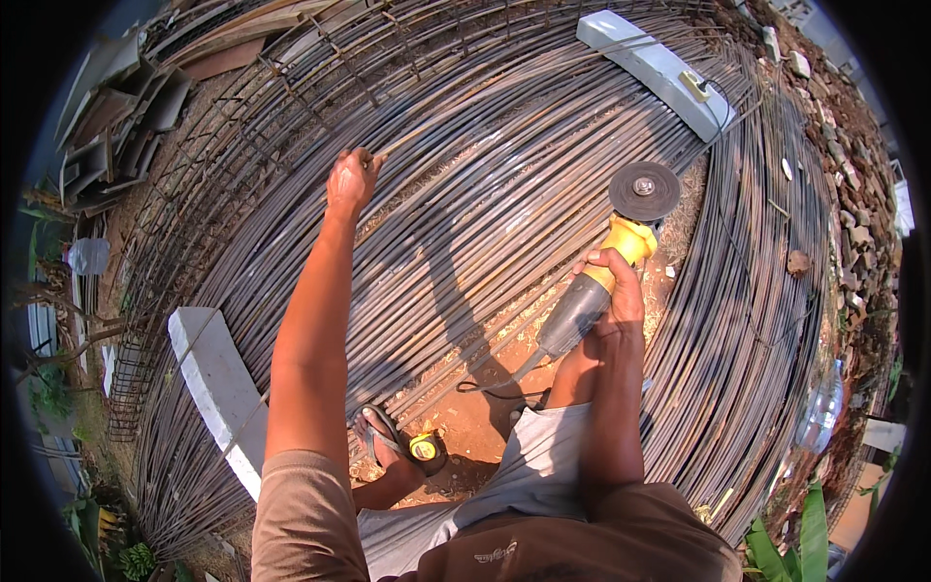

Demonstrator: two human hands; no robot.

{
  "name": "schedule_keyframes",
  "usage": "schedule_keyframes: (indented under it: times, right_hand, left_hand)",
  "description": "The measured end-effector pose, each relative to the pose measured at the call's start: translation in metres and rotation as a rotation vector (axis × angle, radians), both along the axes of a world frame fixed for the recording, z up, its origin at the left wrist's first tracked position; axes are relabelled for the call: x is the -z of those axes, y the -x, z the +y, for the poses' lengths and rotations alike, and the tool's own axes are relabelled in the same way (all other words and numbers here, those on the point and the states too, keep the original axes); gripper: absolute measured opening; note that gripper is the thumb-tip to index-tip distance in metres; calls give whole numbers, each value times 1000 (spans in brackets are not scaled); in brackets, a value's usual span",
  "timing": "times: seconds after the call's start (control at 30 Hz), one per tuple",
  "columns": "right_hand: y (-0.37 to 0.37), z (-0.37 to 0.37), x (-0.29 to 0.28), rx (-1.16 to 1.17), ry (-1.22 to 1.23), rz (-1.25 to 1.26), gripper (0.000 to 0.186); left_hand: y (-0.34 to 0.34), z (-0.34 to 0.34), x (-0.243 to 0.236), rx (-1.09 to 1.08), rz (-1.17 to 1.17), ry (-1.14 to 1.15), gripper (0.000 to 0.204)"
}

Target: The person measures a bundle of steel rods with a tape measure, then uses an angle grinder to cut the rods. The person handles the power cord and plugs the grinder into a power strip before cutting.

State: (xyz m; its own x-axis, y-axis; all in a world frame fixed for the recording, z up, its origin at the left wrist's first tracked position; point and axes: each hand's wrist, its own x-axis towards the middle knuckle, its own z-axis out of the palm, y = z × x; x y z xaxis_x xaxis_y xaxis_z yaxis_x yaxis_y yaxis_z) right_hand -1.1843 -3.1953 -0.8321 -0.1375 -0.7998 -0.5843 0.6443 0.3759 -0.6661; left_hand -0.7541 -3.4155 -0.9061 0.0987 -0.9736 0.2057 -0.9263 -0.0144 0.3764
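Observation:
My right hand (614, 286) is wrapped round the body of a yellow and dark grey angle grinder (582, 301). Its dark round disc (646, 192) points away from me, and its cord trails down near my leg. Further left, my outstretched left hand (355, 179) is closed on a thin steel rod (427, 132), which runs off toward the far right. Beneath both hands spreads a wide bed of long rusty steel rods (407, 281). The disc hangs over the rods, and I cannot tell how high.
Two pale concrete beams (645, 70) (215, 373) lie across the rods. A power socket (694, 85) with a cable sits on the far one. By my sandalled foot is a yellow tape measure (423, 446). Wire mesh cages (330, 58) stand far left; broken stones (853, 233) line the right.

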Motion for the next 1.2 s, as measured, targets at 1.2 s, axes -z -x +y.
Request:
schedule_keyframes:
  times: [1.2]
  right_hand:
    - [-8, 12, -18, 84, -54, 42, 24]
  left_hand:
    - [4, 16, 51, 73, -182, 153, 29]
